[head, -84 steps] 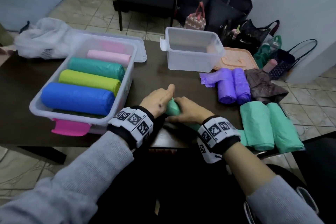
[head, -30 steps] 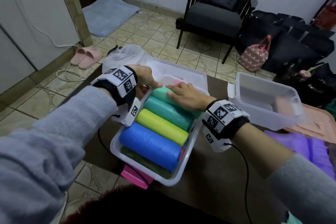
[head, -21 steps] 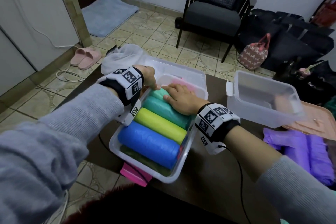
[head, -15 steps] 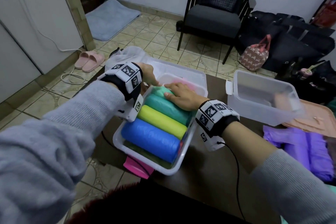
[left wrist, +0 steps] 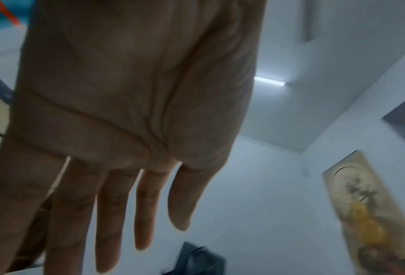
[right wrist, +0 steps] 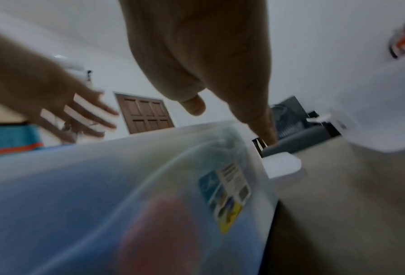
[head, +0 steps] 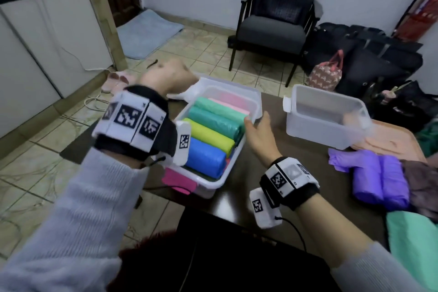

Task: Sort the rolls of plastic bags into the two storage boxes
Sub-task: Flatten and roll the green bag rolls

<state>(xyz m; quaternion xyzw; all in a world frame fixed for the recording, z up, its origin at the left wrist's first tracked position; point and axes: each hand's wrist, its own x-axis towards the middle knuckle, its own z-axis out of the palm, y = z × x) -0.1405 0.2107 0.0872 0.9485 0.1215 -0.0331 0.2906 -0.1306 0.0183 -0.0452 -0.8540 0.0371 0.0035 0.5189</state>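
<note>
The left storage box point(head: 251, 99) on the dark table holds a row of rolls: blue point(head: 205, 161), yellow-green point(head: 211, 135), teal point(head: 214, 121), mint green point(head: 220, 108) and pink point(head: 233, 102). My left hand point(head: 166, 77) hovers, blurred, above the box's far left corner, its straight fingers point(left wrist: 107, 223) holding nothing. My right hand point(head: 257, 133) sits at the box's right wall point(right wrist: 149, 186), fingers relaxed and empty. The second box point(head: 327, 116) stands to the right. Purple rolls point(head: 379, 178) and mint rolls point(head: 412, 244) lie loose at the table's right.
A peach lid point(head: 391, 140) lies behind the second box and a brown bag point(head: 422, 178) beside the purple rolls. A pink clip point(head: 177, 180) sticks out at the left box's near end. Beyond the table are a chair point(head: 272, 26) and bags on the floor.
Both hands have let go of the mint green roll, which now lies in the left box. The left hand rose up and left; the right hand drew back to the box's right wall.
</note>
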